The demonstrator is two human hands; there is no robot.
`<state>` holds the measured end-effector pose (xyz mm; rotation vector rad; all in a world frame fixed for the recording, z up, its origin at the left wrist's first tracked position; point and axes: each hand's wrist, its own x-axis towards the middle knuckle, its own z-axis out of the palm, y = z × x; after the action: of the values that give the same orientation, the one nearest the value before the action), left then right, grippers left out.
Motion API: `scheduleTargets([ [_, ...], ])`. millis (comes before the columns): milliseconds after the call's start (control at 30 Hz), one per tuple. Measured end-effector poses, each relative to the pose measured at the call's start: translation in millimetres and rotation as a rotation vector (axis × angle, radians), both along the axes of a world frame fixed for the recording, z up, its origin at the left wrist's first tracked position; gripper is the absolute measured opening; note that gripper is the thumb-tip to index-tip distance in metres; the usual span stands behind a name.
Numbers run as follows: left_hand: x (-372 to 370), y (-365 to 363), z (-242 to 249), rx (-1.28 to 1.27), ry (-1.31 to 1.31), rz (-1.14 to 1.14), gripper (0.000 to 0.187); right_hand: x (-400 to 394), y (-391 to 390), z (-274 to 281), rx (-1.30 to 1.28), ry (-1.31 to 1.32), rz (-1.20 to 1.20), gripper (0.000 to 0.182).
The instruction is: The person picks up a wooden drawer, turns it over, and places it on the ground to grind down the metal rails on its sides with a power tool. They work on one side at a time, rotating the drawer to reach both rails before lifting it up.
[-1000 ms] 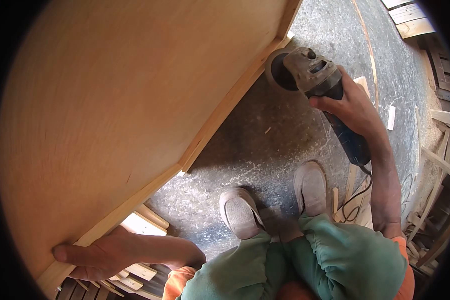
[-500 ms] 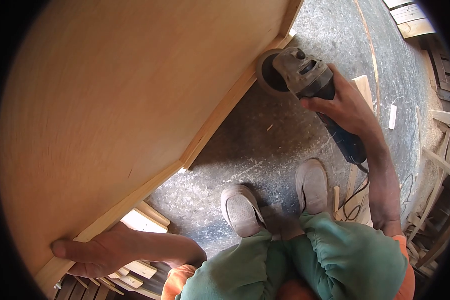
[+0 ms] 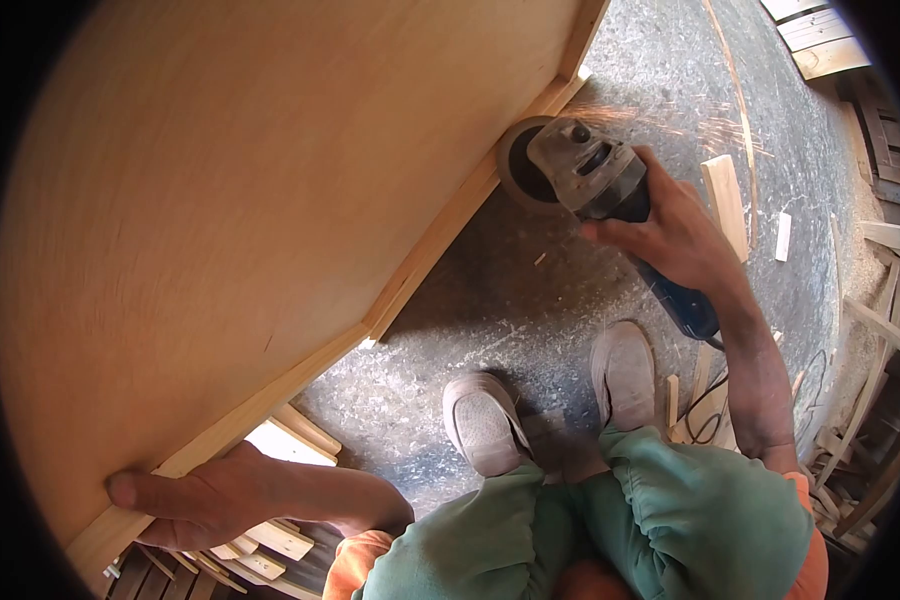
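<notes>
My right hand (image 3: 675,225) is wrapped round the body of an angle grinder (image 3: 595,175). Its round disc touches the wooden edge strip (image 3: 435,235) of a large plywood panel (image 3: 210,220), and orange sparks (image 3: 670,122) fly off to the right. At the lower left, my left hand (image 3: 210,495) grips the panel's framed edge, thumb on the face and fingers folded beneath. The grinder's cord shows near my right forearm.
Below the panel lies a grey, dusty floor (image 3: 540,300) with my two shoes (image 3: 485,420) on it. Wood offcuts (image 3: 725,205) lie to the right, scrap wood (image 3: 885,320) at the far right, more strips (image 3: 280,540) at the lower left.
My right hand and the grinder have moved slightly left and down along the panel edge. Sparks have appeared. My left hand has stayed in nearly the same place.
</notes>
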<state>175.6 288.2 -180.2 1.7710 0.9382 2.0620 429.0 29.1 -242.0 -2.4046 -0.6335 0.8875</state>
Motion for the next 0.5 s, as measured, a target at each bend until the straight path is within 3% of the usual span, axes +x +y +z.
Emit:
scheduleTargets([
  [133, 3, -7, 1, -0.024, 0.021, 0.008, 0.044, 8, -6, -8, 0.032, -0.131, -0.023, 0.081],
  [500, 2, -10, 1, -0.063, 0.063, 0.023, 0.044, 29, -11, -9, 0.001, -0.093, -0.092, 0.069],
])
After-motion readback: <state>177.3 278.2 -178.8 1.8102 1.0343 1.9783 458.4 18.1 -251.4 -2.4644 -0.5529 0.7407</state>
